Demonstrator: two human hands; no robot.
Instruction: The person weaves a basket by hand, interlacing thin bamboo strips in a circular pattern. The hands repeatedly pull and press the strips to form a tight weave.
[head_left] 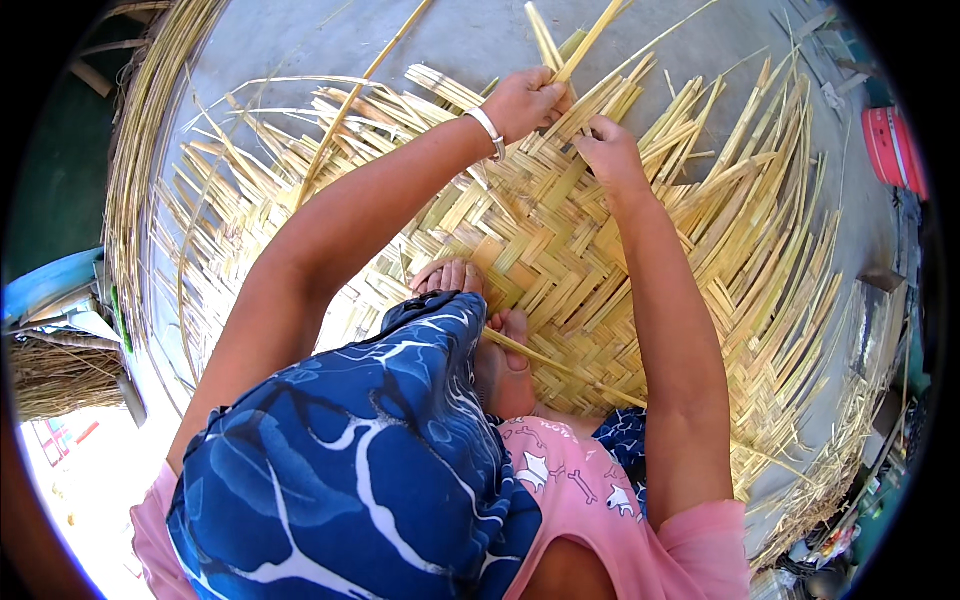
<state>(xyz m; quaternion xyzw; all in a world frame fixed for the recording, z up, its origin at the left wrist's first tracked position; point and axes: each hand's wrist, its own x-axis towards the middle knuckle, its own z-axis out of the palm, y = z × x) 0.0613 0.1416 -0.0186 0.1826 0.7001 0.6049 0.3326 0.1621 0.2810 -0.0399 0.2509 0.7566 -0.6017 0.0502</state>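
A half-woven mat point(560, 250) of flat yellow-green reed strips lies on the floor in a diagonal pattern, its loose ends fanning outward. At its far edge, my left hand point(528, 104), with a white bangle at the wrist, is closed around a reed strip point(590, 38) that slants up and to the right. Just right of it, my right hand point(612, 156) pinches at the weave, its fingertips on a strip among the crossing ones. Exactly which strip lies under those fingertips is hidden. My bare feet point(450, 276) rest on the woven part.
A long bundle of uncut reeds point(150, 130) lines the left side. A red container point(893, 150) stands at the far right. Loose straw scraps point(815, 500) are heaped at the lower right. The grey floor point(300, 40) shows beyond the mat's fringe.
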